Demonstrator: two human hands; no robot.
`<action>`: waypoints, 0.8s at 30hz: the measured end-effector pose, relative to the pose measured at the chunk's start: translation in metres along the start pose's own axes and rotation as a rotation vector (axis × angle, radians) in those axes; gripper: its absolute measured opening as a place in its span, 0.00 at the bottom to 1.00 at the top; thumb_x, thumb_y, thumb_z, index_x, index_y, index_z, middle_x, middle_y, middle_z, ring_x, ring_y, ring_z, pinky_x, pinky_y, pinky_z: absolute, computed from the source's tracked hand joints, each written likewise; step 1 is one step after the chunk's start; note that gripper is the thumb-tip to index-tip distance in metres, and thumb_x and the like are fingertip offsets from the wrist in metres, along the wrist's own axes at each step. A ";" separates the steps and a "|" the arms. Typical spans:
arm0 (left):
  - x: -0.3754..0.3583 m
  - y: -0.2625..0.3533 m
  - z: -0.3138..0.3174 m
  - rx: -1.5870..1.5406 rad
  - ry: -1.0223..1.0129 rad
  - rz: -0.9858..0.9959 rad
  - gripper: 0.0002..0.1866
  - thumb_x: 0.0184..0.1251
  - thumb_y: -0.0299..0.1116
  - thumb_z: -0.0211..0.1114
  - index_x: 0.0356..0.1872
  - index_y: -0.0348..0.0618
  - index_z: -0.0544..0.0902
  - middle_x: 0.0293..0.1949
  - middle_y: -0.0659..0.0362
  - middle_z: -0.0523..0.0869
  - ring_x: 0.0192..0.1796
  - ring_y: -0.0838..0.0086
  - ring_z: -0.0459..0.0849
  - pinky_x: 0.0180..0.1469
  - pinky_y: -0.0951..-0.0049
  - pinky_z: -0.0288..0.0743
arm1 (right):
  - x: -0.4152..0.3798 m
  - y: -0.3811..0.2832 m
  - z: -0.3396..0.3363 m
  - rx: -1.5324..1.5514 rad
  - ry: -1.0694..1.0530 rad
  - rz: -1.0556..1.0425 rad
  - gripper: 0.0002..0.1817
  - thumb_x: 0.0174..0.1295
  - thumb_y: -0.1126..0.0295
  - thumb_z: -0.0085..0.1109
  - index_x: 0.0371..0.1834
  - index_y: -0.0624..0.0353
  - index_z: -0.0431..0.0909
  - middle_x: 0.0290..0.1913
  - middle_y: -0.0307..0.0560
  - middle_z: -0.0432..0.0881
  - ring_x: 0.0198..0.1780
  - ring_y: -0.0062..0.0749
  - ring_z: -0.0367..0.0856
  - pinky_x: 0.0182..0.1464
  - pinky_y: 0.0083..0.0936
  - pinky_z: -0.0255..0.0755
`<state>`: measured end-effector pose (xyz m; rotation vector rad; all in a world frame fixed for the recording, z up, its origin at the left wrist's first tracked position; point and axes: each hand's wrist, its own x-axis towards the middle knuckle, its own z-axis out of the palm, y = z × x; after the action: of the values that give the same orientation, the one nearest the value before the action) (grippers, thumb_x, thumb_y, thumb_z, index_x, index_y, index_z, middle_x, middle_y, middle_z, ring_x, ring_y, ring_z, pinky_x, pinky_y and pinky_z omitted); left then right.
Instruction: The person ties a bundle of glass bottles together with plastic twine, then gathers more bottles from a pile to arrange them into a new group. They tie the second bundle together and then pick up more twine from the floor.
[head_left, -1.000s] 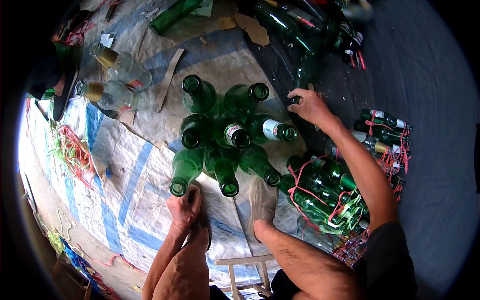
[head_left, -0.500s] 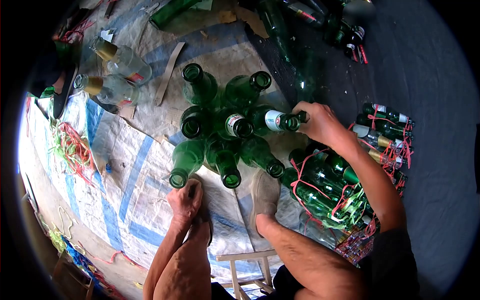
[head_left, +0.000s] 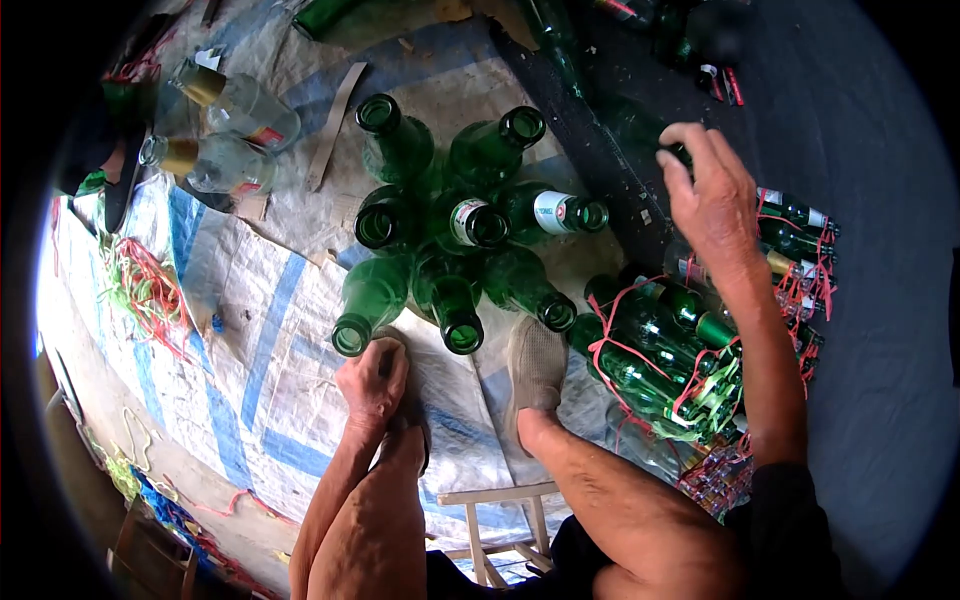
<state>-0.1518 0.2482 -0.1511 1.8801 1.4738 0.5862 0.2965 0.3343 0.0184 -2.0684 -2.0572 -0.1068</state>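
Several green glass bottles stand in a tight cluster, seen from above. One in the middle [head_left: 482,224] has a label on its neck, and a bottle at its right [head_left: 553,213] carries a white label. My right hand [head_left: 712,195] is right of the cluster, thumb and fingers curled round the neck of a blurred green bottle [head_left: 635,118]. My left hand [head_left: 372,382] is closed below the front-left bottle [head_left: 372,300], close to its mouth and above my shoe. What its fingers hold, if anything, is hidden.
Green bottles tied with pink string [head_left: 650,350] lie at right, more bundles beyond. Two clear bottles [head_left: 225,162] lie at upper left, near another person's foot [head_left: 118,190]. Tangled string [head_left: 145,285] lies on the white-and-blue sheet [head_left: 270,350]. A wooden stool [head_left: 498,495] stands below.
My right hand has moved up and right, away from the cluster, with the green bottle's neck. My left hand has stayed nearly in place. The view has shifted slightly.
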 end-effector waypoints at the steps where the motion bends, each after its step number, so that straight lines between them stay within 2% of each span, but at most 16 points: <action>1: -0.001 0.001 -0.001 0.004 -0.011 -0.007 0.05 0.64 0.30 0.78 0.38 0.50 0.90 0.31 0.54 0.92 0.31 0.55 0.92 0.35 0.60 0.84 | 0.004 0.002 -0.001 0.011 0.022 0.019 0.12 0.70 0.71 0.71 0.54 0.51 0.83 0.42 0.50 0.84 0.47 0.57 0.87 0.48 0.49 0.80; 2: -0.001 0.002 -0.002 0.007 -0.020 -0.013 0.05 0.64 0.30 0.78 0.38 0.50 0.90 0.31 0.54 0.92 0.31 0.55 0.92 0.35 0.60 0.84 | 0.008 0.004 -0.001 0.022 0.045 0.038 0.12 0.70 0.70 0.71 0.54 0.51 0.83 0.43 0.49 0.86 0.47 0.56 0.88 0.49 0.48 0.81; 7: -0.001 -0.001 0.000 0.006 -0.013 -0.012 0.05 0.64 0.30 0.79 0.38 0.50 0.91 0.32 0.54 0.92 0.32 0.56 0.92 0.36 0.60 0.84 | 0.017 -0.003 -0.007 0.151 0.062 0.143 0.12 0.72 0.72 0.71 0.56 0.58 0.83 0.46 0.49 0.92 0.33 0.41 0.89 0.39 0.38 0.81; 16: 0.000 -0.002 0.001 -0.011 0.002 0.003 0.06 0.63 0.30 0.79 0.39 0.51 0.91 0.33 0.55 0.91 0.32 0.56 0.91 0.36 0.61 0.84 | 0.024 -0.040 -0.014 0.255 -0.033 0.082 0.12 0.71 0.73 0.72 0.54 0.57 0.84 0.42 0.49 0.91 0.32 0.39 0.88 0.38 0.37 0.80; 19: 0.000 -0.003 0.001 -0.008 -0.005 0.000 0.07 0.62 0.30 0.79 0.40 0.51 0.92 0.33 0.55 0.91 0.33 0.56 0.91 0.37 0.61 0.84 | 0.027 -0.047 -0.011 0.300 -0.049 0.030 0.12 0.69 0.74 0.73 0.53 0.57 0.83 0.43 0.52 0.91 0.37 0.48 0.90 0.40 0.39 0.81; 24: -0.001 -0.003 0.000 -0.010 -0.006 -0.005 0.07 0.62 0.30 0.79 0.40 0.51 0.92 0.34 0.54 0.91 0.35 0.55 0.92 0.38 0.61 0.85 | 0.031 -0.051 -0.006 0.340 -0.067 -0.037 0.12 0.69 0.74 0.72 0.53 0.57 0.83 0.43 0.55 0.91 0.40 0.54 0.91 0.42 0.39 0.81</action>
<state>-0.1535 0.2479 -0.1532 1.8683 1.4684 0.5838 0.2467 0.3635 0.0362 -1.8497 -1.9870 0.2900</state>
